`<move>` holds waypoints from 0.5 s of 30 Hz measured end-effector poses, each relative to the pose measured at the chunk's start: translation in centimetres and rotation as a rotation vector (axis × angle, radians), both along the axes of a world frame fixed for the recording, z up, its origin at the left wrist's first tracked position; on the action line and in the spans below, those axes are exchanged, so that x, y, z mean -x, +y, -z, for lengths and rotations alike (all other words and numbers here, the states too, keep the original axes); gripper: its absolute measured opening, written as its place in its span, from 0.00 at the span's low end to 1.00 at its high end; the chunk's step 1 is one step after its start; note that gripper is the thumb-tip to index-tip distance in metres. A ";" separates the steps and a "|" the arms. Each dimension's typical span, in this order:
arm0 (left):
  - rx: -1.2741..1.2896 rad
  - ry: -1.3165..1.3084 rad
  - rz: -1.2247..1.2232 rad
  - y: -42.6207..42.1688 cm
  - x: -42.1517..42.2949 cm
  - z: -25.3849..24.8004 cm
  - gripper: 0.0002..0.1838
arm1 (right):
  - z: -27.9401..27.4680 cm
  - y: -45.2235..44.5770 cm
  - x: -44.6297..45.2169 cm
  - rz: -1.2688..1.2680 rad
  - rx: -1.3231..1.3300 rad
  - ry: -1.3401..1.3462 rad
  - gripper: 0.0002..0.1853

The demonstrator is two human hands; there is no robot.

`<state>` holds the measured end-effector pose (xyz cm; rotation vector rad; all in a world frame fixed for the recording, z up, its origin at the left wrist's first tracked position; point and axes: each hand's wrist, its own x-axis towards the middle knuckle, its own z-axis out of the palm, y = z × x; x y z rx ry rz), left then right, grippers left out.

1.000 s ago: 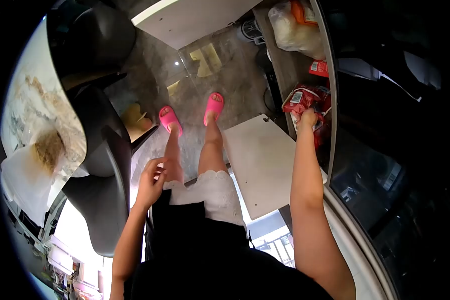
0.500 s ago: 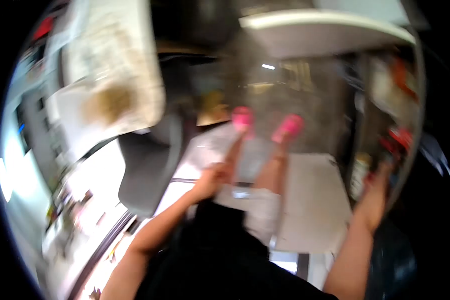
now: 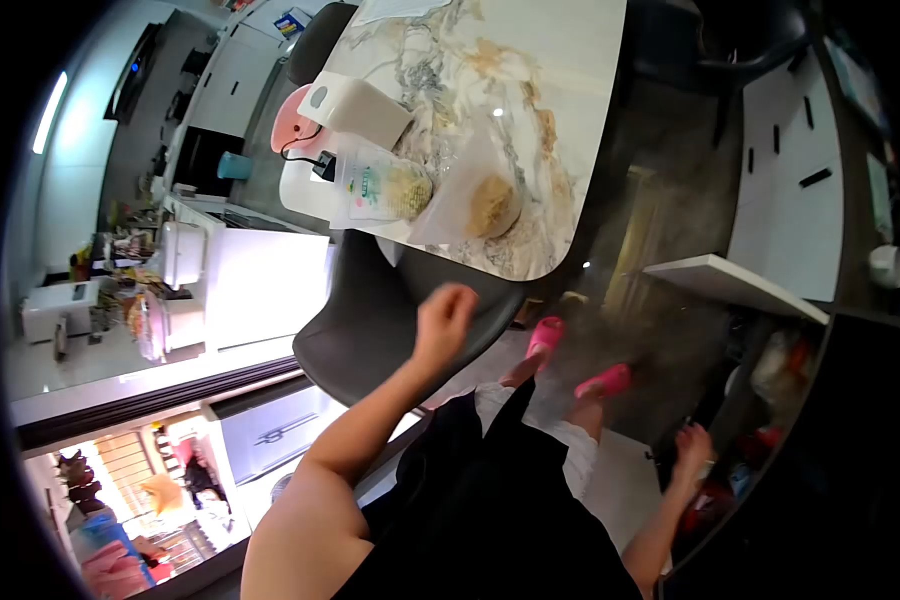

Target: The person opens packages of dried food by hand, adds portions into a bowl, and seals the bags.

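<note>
My left hand (image 3: 447,318) is closed in a loose fist above the grey chair (image 3: 365,320), and nothing shows in it. The chair stands against the near edge of the marble-patterned table (image 3: 570,120). My right hand (image 3: 692,458) hangs low on the right beside an open cabinet (image 3: 735,420). Its fingers look loosely parted and hold nothing that I can see. Red items (image 3: 710,505) and a clear bag (image 3: 775,365) lie inside the cabinet, dim and partly hidden.
On the table stand a clear bag of tan food (image 3: 492,205), a printed bag (image 3: 380,190), a white box (image 3: 360,110) and a pink round item (image 3: 292,122). An opened cabinet door (image 3: 740,285) juts out at the right. My pink shoes (image 3: 545,335) are on the dark floor.
My view has swung left, and more of the table and chair shows. My left hand is now over the chair. My right hand has come away from the red items and the bottle.
</note>
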<state>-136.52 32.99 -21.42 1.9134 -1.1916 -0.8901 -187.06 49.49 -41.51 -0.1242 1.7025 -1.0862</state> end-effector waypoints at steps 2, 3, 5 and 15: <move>0.267 -0.049 -0.100 -3.1 -3.0 -3.0 0.07 | -3.7 -5.0 -8.2 -0.288 0.001 0.042 0.14; 0.356 -0.067 -0.133 -4.8 -4.0 -4.6 0.07 | -5.7 -7.7 -12.4 -0.378 0.075 0.035 0.11; 0.466 -0.121 -0.144 -8.1 -5.6 -5.6 0.07 | -9.3 -13.2 -19.2 -0.629 0.252 0.024 0.10; 0.151 0.032 0.185 -12.0 -7.2 -4.5 0.09 | -26.4 -28.0 -40.7 -0.871 0.579 0.103 0.07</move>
